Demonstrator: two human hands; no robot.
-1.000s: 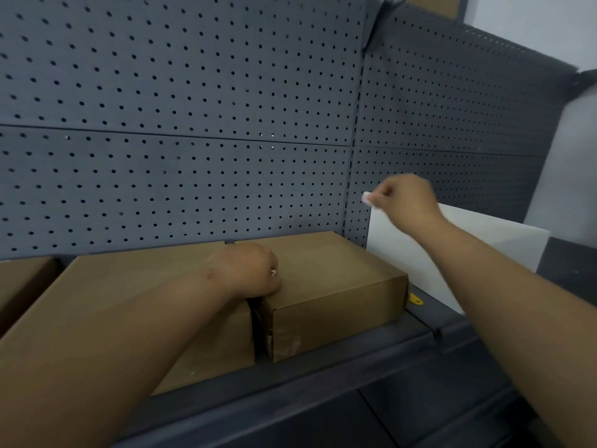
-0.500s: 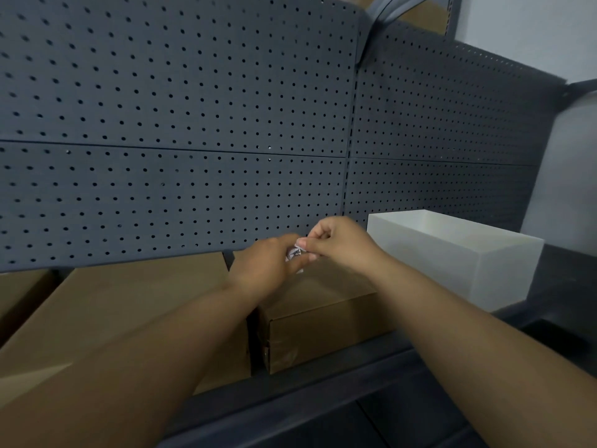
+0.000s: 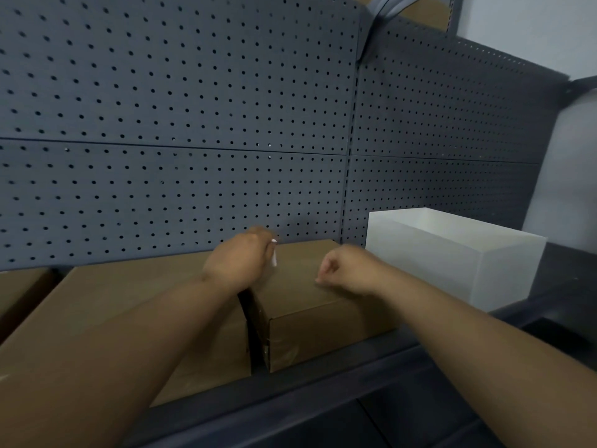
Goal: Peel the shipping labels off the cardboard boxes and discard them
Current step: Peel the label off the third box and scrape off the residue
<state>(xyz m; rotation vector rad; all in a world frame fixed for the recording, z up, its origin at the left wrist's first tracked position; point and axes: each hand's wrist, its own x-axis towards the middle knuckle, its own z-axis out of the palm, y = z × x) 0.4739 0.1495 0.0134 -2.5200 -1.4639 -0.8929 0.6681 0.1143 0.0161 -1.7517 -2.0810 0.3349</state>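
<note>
Two brown cardboard boxes stand side by side on a dark shelf: a small one (image 3: 323,318) on the right and a wider one (image 3: 129,305) on the left, a narrow gap between them. My left hand (image 3: 240,260) hovers over that gap and pinches a small white scrap of label (image 3: 274,257) at its fingertips. My right hand (image 3: 347,270) hangs over the small box's top with its fingers curled in and nothing visible in them. No label shows on the boxes' visible faces.
An open white bin (image 3: 452,253) stands on the shelf right of the small box. A grey pegboard wall (image 3: 193,124) rises behind everything. The edge of a third cardboard box (image 3: 19,292) shows at far left. The shelf's front lip (image 3: 323,383) runs below.
One second ago my right hand held the white scrap near the bin. Both hands then met over the small box; now the scrap is in my left hand and my right hand has pulled away.
</note>
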